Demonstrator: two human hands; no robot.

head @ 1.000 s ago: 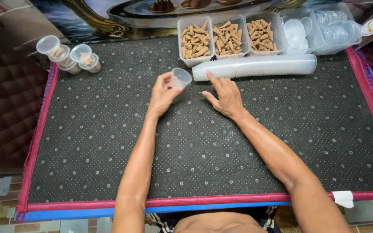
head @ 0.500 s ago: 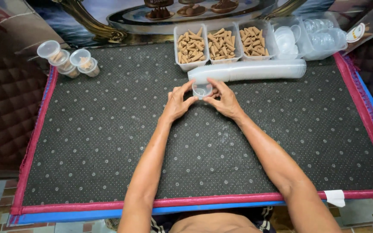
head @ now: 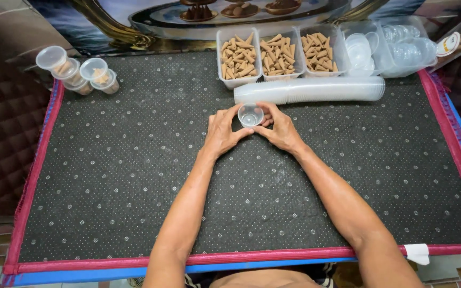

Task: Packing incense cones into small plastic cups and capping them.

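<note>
Now cradled between both hands, small clear plastic cup (head: 251, 114), at mat centre, 6 o'clock of long stack of nested clear cups (head: 309, 90). Left hand (head: 223, 133) and right hand (head: 279, 129) clamped on it, fingertips touching. Probably empty; needs filling from 12 o'clock trays of brown cones (head: 277, 54).

A dark dotted mat (head: 134, 176) with a red and blue border covers the table. Along its far edge stand three clear trays (head: 278, 53) of brown cones, side by side. Just before them lies a long stack of clear cups (head: 316, 89) on its side. Lids (head: 361, 48) fill tubs at far right. Filled, lidded cups (head: 78, 72) cluster at far left.
</note>
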